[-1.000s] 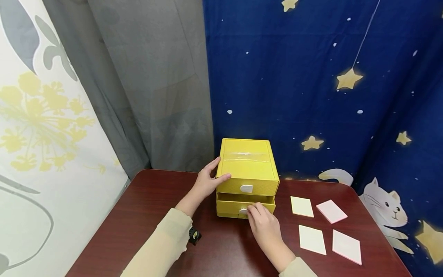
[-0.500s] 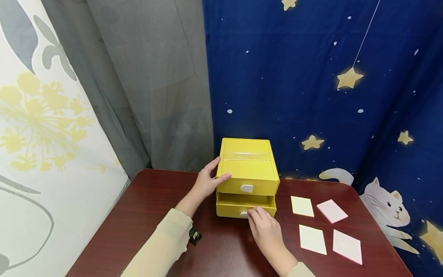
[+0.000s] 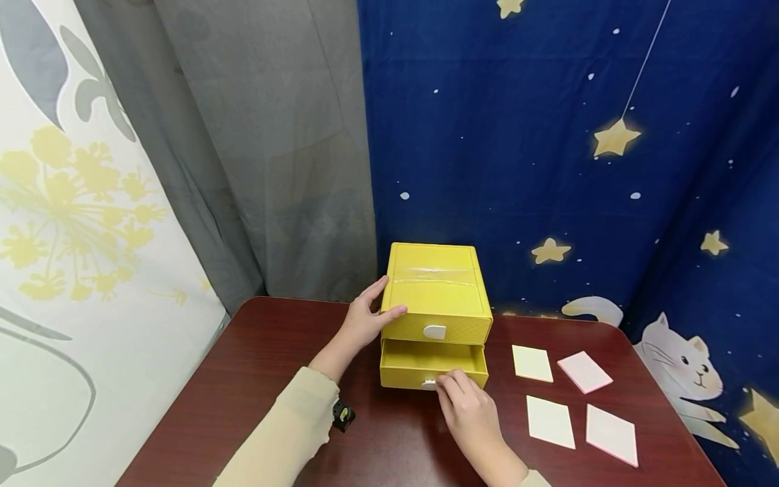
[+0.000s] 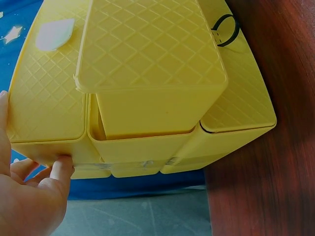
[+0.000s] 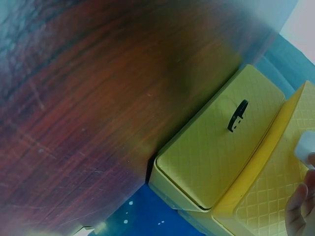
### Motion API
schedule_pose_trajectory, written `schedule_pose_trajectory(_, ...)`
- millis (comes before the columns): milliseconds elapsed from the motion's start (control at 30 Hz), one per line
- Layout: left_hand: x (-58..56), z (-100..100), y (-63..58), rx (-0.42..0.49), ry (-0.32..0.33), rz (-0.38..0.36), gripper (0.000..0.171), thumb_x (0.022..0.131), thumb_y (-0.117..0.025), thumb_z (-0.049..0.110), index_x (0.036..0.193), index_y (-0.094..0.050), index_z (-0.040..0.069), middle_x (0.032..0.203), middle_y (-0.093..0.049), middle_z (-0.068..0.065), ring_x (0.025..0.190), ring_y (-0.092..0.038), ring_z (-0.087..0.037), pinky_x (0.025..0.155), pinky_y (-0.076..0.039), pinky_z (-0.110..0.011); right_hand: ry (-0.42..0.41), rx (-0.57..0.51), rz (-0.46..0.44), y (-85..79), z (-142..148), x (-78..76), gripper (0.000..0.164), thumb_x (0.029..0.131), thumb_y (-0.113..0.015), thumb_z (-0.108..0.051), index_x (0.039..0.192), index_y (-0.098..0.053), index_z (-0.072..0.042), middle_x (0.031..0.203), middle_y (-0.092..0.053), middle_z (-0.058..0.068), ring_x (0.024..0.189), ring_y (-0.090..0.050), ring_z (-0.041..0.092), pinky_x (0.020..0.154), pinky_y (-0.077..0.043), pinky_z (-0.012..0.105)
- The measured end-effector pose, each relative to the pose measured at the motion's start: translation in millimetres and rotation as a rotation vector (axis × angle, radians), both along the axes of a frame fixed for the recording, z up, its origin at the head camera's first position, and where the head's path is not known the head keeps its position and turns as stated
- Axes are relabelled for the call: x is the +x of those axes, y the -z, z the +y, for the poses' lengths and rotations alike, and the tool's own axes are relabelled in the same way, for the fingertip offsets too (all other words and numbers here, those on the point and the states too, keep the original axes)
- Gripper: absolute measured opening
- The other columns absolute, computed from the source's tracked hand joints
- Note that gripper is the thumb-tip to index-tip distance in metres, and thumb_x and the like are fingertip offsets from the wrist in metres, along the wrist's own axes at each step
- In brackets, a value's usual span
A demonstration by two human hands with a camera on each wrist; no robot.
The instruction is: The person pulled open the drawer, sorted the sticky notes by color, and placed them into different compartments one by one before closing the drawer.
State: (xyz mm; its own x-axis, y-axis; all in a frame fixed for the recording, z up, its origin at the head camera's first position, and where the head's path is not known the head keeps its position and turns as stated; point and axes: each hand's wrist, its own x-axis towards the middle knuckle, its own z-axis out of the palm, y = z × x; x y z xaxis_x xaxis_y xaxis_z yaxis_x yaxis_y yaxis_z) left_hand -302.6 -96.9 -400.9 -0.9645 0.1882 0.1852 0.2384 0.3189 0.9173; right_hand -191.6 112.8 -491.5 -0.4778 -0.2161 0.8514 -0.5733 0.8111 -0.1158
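Observation:
A yellow drawer cabinet [image 3: 433,284] stands at the back of the table. Its middle drawer [image 3: 402,377] is pulled partly out, and what shows of its inside is bare. My right hand [image 3: 475,416] pinches the white tab handle [image 3: 429,385] on that drawer; the right wrist view catches only some fingertips [image 5: 295,201] by the tab. Against the cabinet's left side rests my left hand [image 3: 359,328], fingers extended and thumb over the front top edge. The top drawer [image 4: 47,93], with its own white tab, is closed. Below, the bottom drawer [image 5: 211,142] is closed and bears a black loop [image 5: 238,115].
On the table right of the cabinet lie two pale yellow note pads [image 3: 532,363] [image 3: 550,421] and two pink ones [image 3: 585,372] [image 3: 611,434]. Grey and blue star-patterned curtains [image 3: 462,135] hang behind the dark red table [image 3: 274,338].
The middle drawer has slid farther out toward me, with my right hand moving along on its tab. My left hand has stayed on the cabinet.

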Motion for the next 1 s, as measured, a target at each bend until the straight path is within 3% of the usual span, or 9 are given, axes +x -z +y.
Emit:
schedule_pose_trajectory(500,-0.1,0,0.3,0.013,0.000,-0.010,0.084,0.079,-0.073,0.045,0.149,-0.032,0.022,0.154,-0.030,0.001,0.138,-0.036,-0.023,0.102,-0.042,-0.040,-0.008,0.005,0.013,0.5,-1,5.6,0.003,0.082,-0.067,-0.014,0.085,-0.068,-0.012,0.083,-0.060,-0.004,0.067,-0.061,0.012,0.052,-0.049,0.025)
schedule_pose_trajectory(733,0.0,0,-0.2,0.003,-0.001,-0.012,0.084,0.079,-0.073,0.044,0.149,-0.032,0.022,0.154,-0.030,0.001,0.138,-0.036,-0.023,0.102,-0.043,-0.039,-0.024,0.001,0.039,0.2,-1,8.4,0.021,0.095,-0.054,-0.022,0.084,-0.068,-0.012,0.082,-0.060,-0.005,0.065,-0.060,0.012,0.051,-0.049,0.025)
schedule_pose_trajectory(1000,-0.6,0,-0.3,0.002,-0.003,-0.013,0.085,0.079,-0.073,0.044,0.149,-0.031,0.021,0.154,-0.030,0.001,0.138,-0.035,-0.022,0.102,-0.043,-0.039,-0.038,0.006,0.026,0.0,1,14.3,0.021,0.096,-0.054,-0.023,0.084,-0.068,-0.013,0.082,-0.059,-0.005,0.065,-0.060,0.011,0.051,-0.049,0.024)
